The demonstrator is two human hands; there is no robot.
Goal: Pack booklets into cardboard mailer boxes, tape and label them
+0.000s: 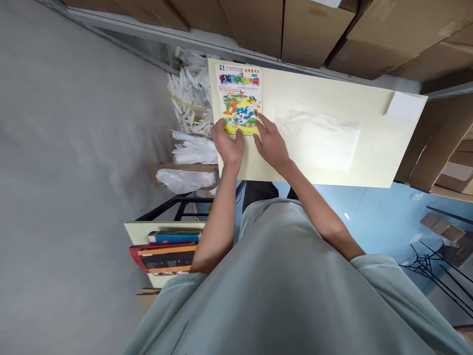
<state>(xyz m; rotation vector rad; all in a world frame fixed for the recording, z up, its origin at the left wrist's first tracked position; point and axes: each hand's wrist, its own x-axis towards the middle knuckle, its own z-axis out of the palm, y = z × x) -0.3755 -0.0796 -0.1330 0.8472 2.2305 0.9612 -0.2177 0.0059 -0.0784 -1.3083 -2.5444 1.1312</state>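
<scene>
A cartoon-covered book (241,98), bright with yellow, blue and red, lies flat on the pale yellow tabletop (314,93) near its left end. My left hand (228,143) is at the book's lower left corner, its fingers curled at the side and its thumb by the bottom edge. At the lower right, my right hand (272,142) holds the right edge with bent fingers, the thumb close to the bottom corner. The fingertips partly cover the book's lower corners. To the right of my right hand lies a thin white translucent sheet or bag (325,140).
Cardboard boxes (258,24) line the shelf behind the table. A small white box (404,106) sits at the far right corner. Clear bags of white rolled pieces (192,93) stand at the left. Several books (170,259) lie on a lower board, left of my body.
</scene>
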